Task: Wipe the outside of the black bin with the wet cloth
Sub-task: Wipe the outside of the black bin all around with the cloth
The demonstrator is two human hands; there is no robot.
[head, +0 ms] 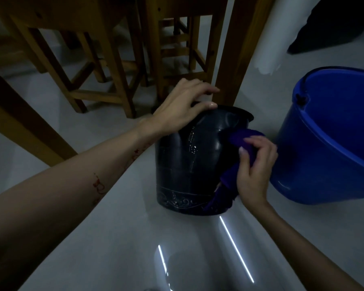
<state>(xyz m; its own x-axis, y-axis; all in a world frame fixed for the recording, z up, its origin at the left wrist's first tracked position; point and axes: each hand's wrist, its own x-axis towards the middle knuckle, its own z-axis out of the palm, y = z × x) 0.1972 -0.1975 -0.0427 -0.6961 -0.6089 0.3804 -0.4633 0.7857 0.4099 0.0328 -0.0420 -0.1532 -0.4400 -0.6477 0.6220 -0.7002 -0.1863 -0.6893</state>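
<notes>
A: Where does the black bin (189,162) stand?

B: On the pale glossy floor (118,238), near the middle of the view, upright but leaning a little. Just beyond it rises a wooden table leg (237,51), and wooden stools (76,66) stand farther off to the left.

A: What does the left hand (181,110) do?

B: It rests on the far left part of the bin's rim. The fingers are loosely curled over the edge and the thumb lies along the rim, so the hand is partly closed on the bin and steadies it.

A: And the right hand (254,164)?

B: It is closed round a purple cloth (240,141). The bunched upper part of the cloth presses against the right outside wall of the bin, just under the rim. The rest hangs down below the hand, along the bin's side towards its patterned base.

A: Anything else close by?

B: A blue bucket (324,148) sits on the floor to the right of the bin, just beside the right hand; whether it touches the bin cannot be told. Two bright streaks of light reflect off the floor nearer the camera.
</notes>
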